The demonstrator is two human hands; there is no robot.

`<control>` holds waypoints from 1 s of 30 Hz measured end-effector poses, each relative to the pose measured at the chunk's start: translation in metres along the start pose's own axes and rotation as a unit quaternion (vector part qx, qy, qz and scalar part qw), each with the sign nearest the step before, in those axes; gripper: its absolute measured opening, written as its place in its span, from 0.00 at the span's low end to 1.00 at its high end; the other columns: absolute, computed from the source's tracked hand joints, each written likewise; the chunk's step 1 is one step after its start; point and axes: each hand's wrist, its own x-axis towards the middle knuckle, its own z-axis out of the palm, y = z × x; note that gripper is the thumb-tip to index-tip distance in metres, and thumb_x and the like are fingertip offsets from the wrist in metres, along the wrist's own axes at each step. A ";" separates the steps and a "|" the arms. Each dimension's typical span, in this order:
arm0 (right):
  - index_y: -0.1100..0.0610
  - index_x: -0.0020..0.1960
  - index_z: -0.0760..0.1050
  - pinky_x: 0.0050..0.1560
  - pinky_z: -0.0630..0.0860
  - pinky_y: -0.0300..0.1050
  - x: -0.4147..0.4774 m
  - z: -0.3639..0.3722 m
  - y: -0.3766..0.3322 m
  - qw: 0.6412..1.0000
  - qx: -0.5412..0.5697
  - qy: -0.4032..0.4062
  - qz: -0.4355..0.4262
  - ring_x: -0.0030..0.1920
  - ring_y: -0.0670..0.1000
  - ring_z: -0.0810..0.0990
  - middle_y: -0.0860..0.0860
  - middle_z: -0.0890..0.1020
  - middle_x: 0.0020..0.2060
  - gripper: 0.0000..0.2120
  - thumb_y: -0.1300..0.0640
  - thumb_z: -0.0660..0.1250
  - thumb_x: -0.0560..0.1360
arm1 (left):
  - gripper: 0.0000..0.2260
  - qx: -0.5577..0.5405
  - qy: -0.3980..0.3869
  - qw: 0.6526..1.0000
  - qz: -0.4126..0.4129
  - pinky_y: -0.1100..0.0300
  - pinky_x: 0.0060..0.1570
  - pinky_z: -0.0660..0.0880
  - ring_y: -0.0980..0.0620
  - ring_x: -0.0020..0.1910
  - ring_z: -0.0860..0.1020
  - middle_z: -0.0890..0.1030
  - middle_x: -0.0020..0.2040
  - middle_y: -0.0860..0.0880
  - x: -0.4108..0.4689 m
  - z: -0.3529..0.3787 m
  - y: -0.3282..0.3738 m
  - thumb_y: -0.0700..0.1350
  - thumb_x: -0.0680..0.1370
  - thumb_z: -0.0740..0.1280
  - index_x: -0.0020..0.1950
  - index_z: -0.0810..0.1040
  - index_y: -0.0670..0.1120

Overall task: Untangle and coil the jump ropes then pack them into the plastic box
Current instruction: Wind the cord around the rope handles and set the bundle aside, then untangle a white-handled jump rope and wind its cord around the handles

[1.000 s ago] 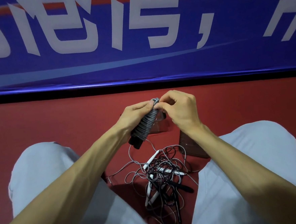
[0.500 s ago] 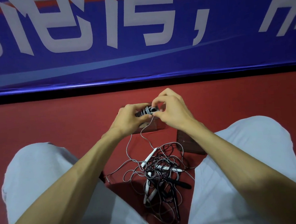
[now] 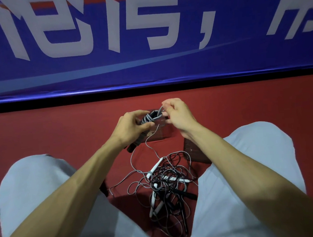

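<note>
The bundle point(image 3: 148, 119) is gripped by the left hand point(image 3: 131, 127) so that the cord point(image 3: 160, 110), pinched just beside it by the right hand point(image 3: 177, 115), can be wound on.

The left hand point(image 3: 132, 125) grips a grey rope bundle point(image 3: 148, 118) wound round dark handles, and the right hand point(image 3: 178, 115) pinches a cord loop point(image 3: 160, 110) rising from it. Below them, between pale-trousered knees, a tangle of black and grey ropes point(image 3: 168, 188) with white handles lies on the red floor point(image 3: 60, 134).
</note>
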 end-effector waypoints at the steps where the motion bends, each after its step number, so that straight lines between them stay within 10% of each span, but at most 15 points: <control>1: 0.59 0.44 0.73 0.42 0.82 0.45 0.002 0.004 0.000 0.997 0.068 -0.004 0.044 0.43 0.51 0.80 0.60 0.77 0.52 0.10 0.62 0.58 0.82 | 0.20 0.000 0.000 1.000 -0.004 0.71 0.36 0.72 0.61 0.37 0.78 0.81 0.40 0.52 0.000 0.000 0.000 0.50 0.75 0.73 0.65 0.78 0.49; 4: 0.58 0.42 0.72 0.29 0.80 0.41 0.011 0.016 0.001 0.987 0.129 0.002 0.100 0.41 0.53 0.81 0.62 0.77 0.50 0.11 0.58 0.58 0.83 | 0.19 -0.025 -0.016 0.999 -0.035 0.59 0.44 0.78 0.53 0.42 0.81 0.83 0.44 0.48 -0.002 -0.002 -0.006 0.51 0.76 0.71 0.66 0.77 0.49; 15: 0.55 0.34 0.73 0.32 0.82 0.50 0.045 0.091 0.021 0.995 0.024 0.024 0.096 0.31 0.51 0.78 0.52 0.75 0.31 0.13 0.56 0.68 0.77 | 0.16 -0.159 -0.141 0.955 -0.206 0.58 0.48 0.78 0.47 0.48 0.79 0.79 0.52 0.42 0.000 -0.025 -0.069 0.37 0.77 0.69 0.63 0.72 0.42; 22: 0.56 0.38 0.73 0.34 0.83 0.49 0.068 0.156 0.070 0.987 0.072 -0.043 0.140 0.39 0.54 0.81 0.55 0.78 0.38 0.09 0.57 0.70 0.76 | 0.19 -0.138 -0.084 0.948 -0.274 0.67 0.29 0.74 0.59 0.29 0.80 0.81 0.38 0.48 0.001 -0.020 -0.157 0.41 0.75 0.72 0.66 0.75 0.46; 30: 0.57 0.46 0.72 0.35 0.82 0.50 0.080 0.228 0.154 0.961 0.033 -0.169 0.218 0.42 0.53 0.81 0.52 0.76 0.39 0.03 0.60 0.65 0.79 | 0.17 -0.096 0.010 0.912 -0.398 0.62 0.31 0.72 0.50 0.36 0.78 0.81 0.44 0.45 -0.016 0.004 -0.271 0.45 0.75 0.73 0.61 0.78 0.41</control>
